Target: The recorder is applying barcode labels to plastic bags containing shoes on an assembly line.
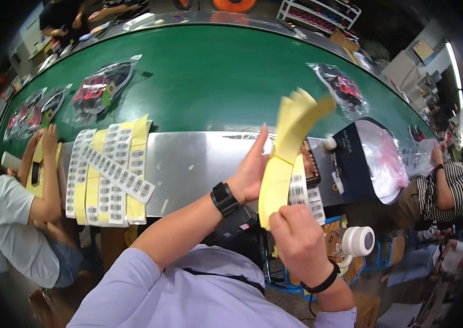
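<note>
- While the view looks down from the wearer's head, a seated person [21, 218] in a grey shirt fills the left edge of the frame, one raised arm against the counter [187, 158].
- Just right of that person, at centre left, label sheets [108, 175] on yellow backing lie fanned on the metal counter, with one loose strip [116, 172] laid diagonally across them.
- Above them, on the green belt [215, 82] in the upper left, bagged goods [100, 87] in clear plastic sit well apart from one another.
- At centre, the left hand [250, 172], with a black watch [224, 198] at the wrist, stands open and flat, palm against the yellow backing strips [291, 142]; its grip is wide, bracing rather than pinching.
- The strips rise from centre frame and fan out at their top ends, upper right of centre.
- Just below and right, the right hand [297, 238] has its grip closed on the lower end of a barcode label strip [298, 188] that lies against the yellow stack.
- To do this well, it seems wise to keep the flat left palm steady behind the stack while the right hand works one strip at a time, pulling slowly so the sheets do not slip or curl.
- At lower right a white tape roll [360, 240] sits near the right wrist.
- At the right edge, another person in a striped top [450, 188] bends beside a dark bag [357, 164].
</note>
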Motion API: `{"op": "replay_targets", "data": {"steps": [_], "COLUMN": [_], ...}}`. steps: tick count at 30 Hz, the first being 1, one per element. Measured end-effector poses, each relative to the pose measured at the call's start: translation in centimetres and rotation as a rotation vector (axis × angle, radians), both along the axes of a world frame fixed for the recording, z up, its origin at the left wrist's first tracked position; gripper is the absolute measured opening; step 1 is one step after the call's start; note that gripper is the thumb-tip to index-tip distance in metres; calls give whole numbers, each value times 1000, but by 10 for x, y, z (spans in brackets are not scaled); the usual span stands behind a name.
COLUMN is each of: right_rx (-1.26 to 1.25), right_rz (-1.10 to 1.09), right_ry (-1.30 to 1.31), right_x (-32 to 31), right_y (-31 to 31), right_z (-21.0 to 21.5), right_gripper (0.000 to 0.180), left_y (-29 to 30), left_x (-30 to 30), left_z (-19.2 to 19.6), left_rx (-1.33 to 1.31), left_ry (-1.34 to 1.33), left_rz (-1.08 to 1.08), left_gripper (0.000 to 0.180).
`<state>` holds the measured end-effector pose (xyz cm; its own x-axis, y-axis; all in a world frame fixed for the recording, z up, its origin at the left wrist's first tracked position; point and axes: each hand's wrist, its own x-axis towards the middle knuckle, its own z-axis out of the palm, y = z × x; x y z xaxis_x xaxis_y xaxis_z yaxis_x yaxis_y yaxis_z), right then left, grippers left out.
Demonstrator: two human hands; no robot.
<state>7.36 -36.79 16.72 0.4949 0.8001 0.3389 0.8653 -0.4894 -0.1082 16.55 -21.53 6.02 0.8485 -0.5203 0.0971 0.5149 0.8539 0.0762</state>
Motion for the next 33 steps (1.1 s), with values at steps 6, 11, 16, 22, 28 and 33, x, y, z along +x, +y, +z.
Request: {"op": "replay_targets", "data": {"steps": [6, 11, 16, 22, 28, 33], "right_rx": [187, 714, 703, 595, 526, 500], "right_rz": [51, -97, -235, -174, -189, -176], "right_ry": [105, 883, 986, 887, 781, 592], "right_x": [-7, -18, -13, -7, -7, -8], "right_y": [21, 22, 29, 29, 35, 36], "right_z": [-39, -52, -63, -61, -56, -58], "right_gripper": [38, 58, 42, 43, 38, 29], "left_y": [62, 88, 97, 89, 85, 82], "left_x": [-29, -41, -39, -40, -40, -40], "left_z": [-18, 8, 14, 6, 5, -1], "left_rx": [269, 458, 401, 335, 308, 239], "left_ry": [115, 147, 167, 219, 253, 270], "left_rz": [405, 520, 551, 491, 480, 436], "left_gripper": [40, 51, 66, 67, 64, 59]}}
